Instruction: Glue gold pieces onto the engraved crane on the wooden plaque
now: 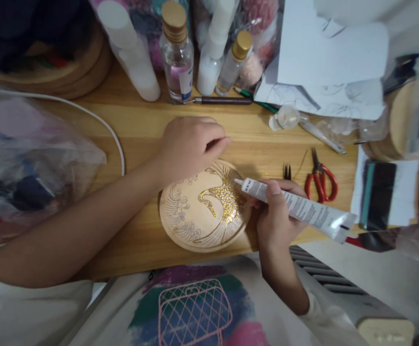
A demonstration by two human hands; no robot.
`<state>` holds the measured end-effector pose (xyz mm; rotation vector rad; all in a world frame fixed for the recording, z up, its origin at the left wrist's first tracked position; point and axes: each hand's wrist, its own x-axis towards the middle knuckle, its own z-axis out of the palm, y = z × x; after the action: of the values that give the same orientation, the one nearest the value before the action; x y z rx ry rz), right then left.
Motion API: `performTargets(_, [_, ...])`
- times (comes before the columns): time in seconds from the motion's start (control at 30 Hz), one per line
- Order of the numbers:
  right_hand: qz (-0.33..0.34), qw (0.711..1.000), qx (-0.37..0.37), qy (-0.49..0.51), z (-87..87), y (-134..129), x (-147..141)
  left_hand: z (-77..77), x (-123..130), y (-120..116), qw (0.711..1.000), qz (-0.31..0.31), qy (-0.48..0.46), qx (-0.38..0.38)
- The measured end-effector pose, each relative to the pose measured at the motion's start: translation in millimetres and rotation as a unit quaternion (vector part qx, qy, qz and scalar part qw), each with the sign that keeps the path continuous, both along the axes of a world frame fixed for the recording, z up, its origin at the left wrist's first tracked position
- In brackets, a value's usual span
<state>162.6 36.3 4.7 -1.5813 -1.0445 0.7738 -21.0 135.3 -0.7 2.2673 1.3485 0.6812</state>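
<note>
The shirt [187, 307] is nearest, with left hand [193, 144] curled, right hand [276, 216] gripping a tube [312, 211], bottle [176, 72] holding liquid.

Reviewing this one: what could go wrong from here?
The right hand holds the tube with its nozzle over the disc: squeezing too hard could blot the gold lines. The left hand overlaps the disc's far edge in view; whether it touches is unclear, but brushing the disc might smudge the pattern.
</note>
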Motion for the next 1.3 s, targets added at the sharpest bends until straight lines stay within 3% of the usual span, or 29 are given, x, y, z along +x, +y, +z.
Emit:
performTargets(0.07, [0.009, 0.999, -0.012, 0.042, 7.6, 8, 3, -0.2, 0, 0, 1.0, 0.004, 0.003, 0.004])
performTargets(0.17, [0.074, 0.994, -0.044, 0.067, 16.7, 24, 11, -0.8, 0, -1, 1.0, 0.005, 0.001, 0.008])
performTargets(0.3, [0.126, 0.986, -0.082, 0.078, 12.8, 41, 22, -1.9, 0, 0, 1.0, 0.007, 0.0, 0.009])
performTargets(0.5, [0.133, 0.988, -0.065, 0.048, 0.9, 39, 22, -0.5, 0, 0, 1.0, 0.003, 0.001, 0.004])
performTargets(0.87, [0.157, 0.986, -0.055, 0.005, 2.0, 35, 26, 1.6, 3, 1, 0.999, 0.009, 0.006, -0.03])
performTargets(1.3, [0.15, 0.986, -0.06, -0.044, 2.2, 35, 27, 0.8, 2, 1, 1.0, 0.004, -0.004, -0.003])
